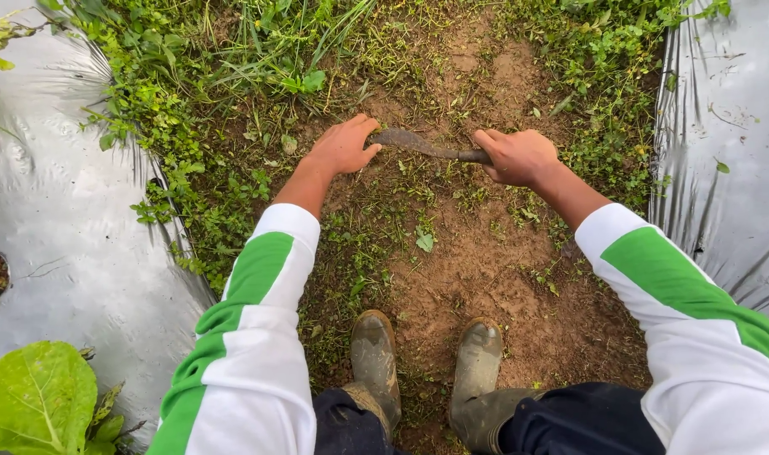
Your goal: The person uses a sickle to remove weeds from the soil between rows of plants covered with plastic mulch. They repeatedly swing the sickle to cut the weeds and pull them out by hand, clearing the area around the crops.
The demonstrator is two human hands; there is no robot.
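The right hand (519,157) is closed in a full fist around the handle of a curved, mud-caked metal sickle (422,145). The blade runs leftward, low over the bare brown soil path (485,270). The left hand (344,147) sits at the blade's tip, fingers curled loosely and pressed towards the ground; whether it grips the tip or weeds cannot be told. Both arms wear white sleeves with green bands (258,278). Two muddy rubber boots (376,354) stand on the soil below the hands. Green weeds (208,126) border the path. Silver plastic mulch sheeting (64,236) lies on either side.
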